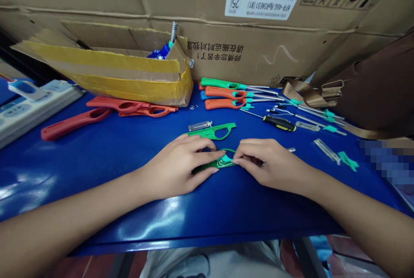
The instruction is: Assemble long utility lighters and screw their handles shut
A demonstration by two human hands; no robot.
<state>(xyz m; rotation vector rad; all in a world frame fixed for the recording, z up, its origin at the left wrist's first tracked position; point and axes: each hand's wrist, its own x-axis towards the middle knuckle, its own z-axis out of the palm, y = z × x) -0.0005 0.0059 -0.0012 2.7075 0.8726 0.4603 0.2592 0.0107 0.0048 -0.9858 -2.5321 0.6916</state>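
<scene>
From where I stood, the green casing half (204, 167) lay low over the blue table (274, 213), between the two hands. The left hand (181, 163) held its handle part, thumb on the near edge, fingers over the far one. The right hand (268, 161) had thumb and forefinger pinched narrow on the looped end, around the teal trigger (225, 158). Its long axis ran left to right, the loop pointing toward the right hand. Just beyond lay a second green half (211, 132), roughly parallel, its loop rightward too.
</scene>
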